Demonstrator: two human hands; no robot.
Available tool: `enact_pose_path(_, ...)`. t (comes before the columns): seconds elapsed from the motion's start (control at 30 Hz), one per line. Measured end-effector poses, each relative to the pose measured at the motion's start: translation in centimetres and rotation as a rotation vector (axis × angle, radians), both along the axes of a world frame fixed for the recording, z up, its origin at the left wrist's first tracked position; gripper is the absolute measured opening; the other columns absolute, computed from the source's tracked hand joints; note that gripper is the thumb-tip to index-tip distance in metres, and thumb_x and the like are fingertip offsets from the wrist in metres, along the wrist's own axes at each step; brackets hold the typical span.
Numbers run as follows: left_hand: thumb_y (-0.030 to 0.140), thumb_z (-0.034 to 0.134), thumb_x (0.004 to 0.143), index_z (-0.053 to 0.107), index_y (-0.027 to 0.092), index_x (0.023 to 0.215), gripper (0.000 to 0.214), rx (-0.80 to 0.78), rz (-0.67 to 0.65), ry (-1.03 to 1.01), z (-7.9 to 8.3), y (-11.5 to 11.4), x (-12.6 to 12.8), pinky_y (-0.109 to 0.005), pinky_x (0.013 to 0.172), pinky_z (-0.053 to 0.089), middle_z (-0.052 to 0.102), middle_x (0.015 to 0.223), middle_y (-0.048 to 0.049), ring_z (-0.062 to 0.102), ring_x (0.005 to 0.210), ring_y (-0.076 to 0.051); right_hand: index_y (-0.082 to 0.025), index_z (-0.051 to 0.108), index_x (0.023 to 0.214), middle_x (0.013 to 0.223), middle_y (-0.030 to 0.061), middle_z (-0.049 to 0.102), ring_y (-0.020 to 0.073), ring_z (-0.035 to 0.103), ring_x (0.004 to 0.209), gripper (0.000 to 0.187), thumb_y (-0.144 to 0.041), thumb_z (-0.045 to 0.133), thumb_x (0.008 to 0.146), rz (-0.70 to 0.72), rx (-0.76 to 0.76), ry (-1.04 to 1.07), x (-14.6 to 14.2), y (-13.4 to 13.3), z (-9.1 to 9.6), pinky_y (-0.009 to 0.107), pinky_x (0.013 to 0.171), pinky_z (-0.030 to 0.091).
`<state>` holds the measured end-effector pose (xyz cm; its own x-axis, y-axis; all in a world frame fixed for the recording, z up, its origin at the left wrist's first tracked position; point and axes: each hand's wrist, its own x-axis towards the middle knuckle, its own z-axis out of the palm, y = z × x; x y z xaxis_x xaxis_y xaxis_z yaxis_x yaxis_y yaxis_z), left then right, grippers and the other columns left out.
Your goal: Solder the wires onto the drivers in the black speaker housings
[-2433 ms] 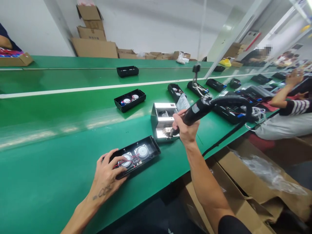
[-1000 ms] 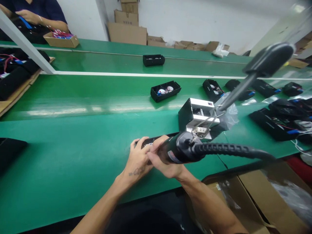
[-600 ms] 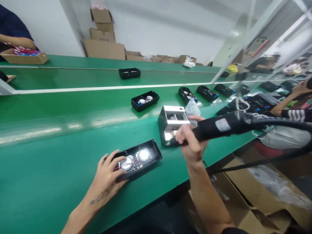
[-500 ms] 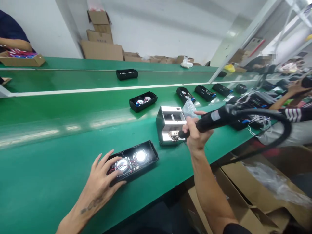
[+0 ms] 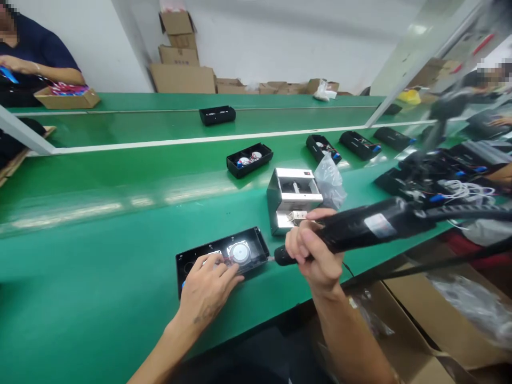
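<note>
The left hand (image 5: pixel 210 285) curls its fingers over one black box (image 5: pixel 258 255), holding it; two round speakers (image 5: pixel 240 252) sit inside. The right hand (image 5: pixel 320 258) squeezes one black driver (image 5: pixel 354 229). Its tip was up by the silver machine (image 5: pixel 296 197); now it's at the box's 3 o'clock end. Green table (image 5: pixel 100 298) spreads wide at 9 o'clock. That one machine stands at 1 o'clock.

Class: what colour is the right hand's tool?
The tool is black with a pale label; best view: head.

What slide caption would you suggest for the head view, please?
On a green bench, left hand on an open case, right hand gripping a black tool, its tip at the case's end.
</note>
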<state>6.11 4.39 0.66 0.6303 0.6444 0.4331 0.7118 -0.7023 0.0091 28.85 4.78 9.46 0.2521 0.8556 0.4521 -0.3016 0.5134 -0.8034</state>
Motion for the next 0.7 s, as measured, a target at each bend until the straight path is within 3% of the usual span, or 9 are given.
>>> enact_pose_path(0.2, 0.033, 0.063, 0.101, 0.073, 0.023, 0.101, 0.014, -0.033, -0.002, -0.034, 0.1, 0.0, 0.0, -0.041, 0.090, 0.046, 0.072, 0.076, -0.0001, 0.067, 0.096, -0.024, -0.027, 0.055, 0.112, 0.057, -0.0130, 0.047, 0.0061, 0.044, 0.041, 0.020, -0.020, 0.065, 0.096, 0.125, -0.008, 0.000, -3.2, 0.0, -1.9, 0.020, 0.045, 0.041)
enact_pose_path(0.7, 0.033, 0.062, 0.102, 0.075, 0.022, 0.104, 0.017, -0.031, 0.000, -0.053, 0.2, -0.1, 0.1, -0.042, 0.089, 0.045, 0.072, 0.075, -0.0004, 0.065, 0.089, -0.022, -0.026, 0.051, 0.104, 0.057, -0.0133, 0.046, 0.0065, 0.042, 0.040, 0.019, -0.026, 0.068, 0.096, 0.165, -0.049, -0.067, -4.7, 0.5, -3.6, 0.021, 0.043, 0.039)
